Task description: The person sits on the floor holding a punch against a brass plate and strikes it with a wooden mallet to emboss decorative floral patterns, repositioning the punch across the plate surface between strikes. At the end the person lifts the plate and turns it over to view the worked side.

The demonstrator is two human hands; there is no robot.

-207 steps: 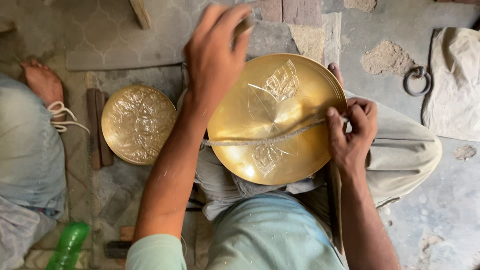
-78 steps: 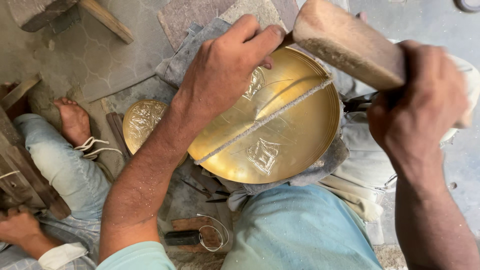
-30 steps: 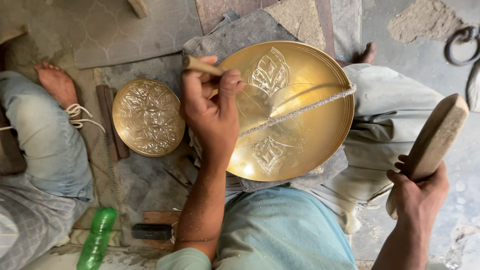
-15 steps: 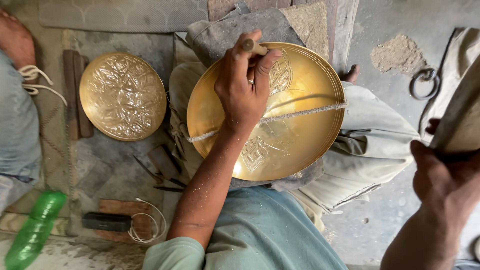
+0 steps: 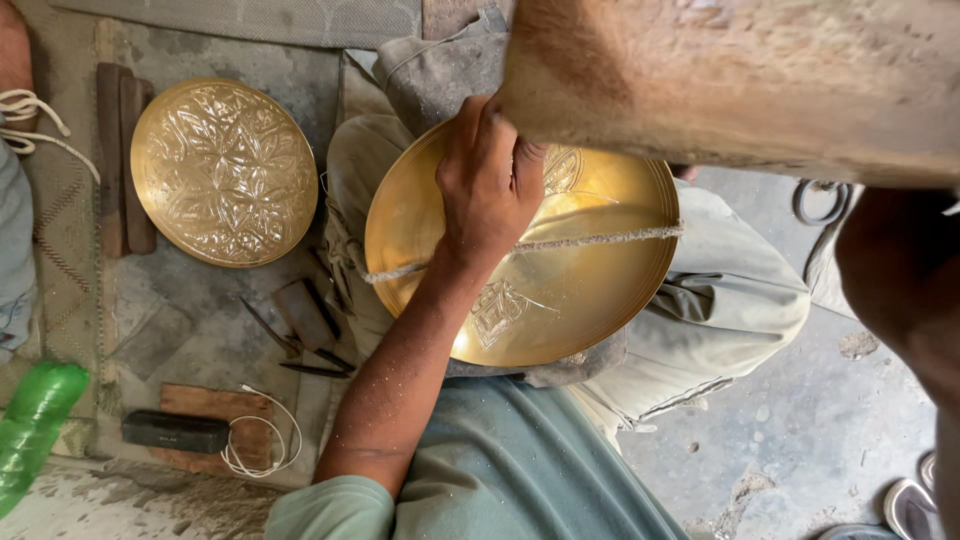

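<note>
Your left hand (image 5: 488, 180) grips a small tool tight on the brass plate (image 5: 560, 300) to mark it, while your right hand, hidden, lifts a wood block (image 5: 740, 80) above.

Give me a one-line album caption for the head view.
Left hand steadies a brass dish on the lap, wooden block raised above.

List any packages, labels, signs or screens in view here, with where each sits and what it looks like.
No signs or screens.
Green plastic bottle: lower left edge, lying on the floor, translucent green, no label visible.
Small black box-like object: lower left, on a wooden block, a white cord beside it; too small to tell whether it is a package.
</note>
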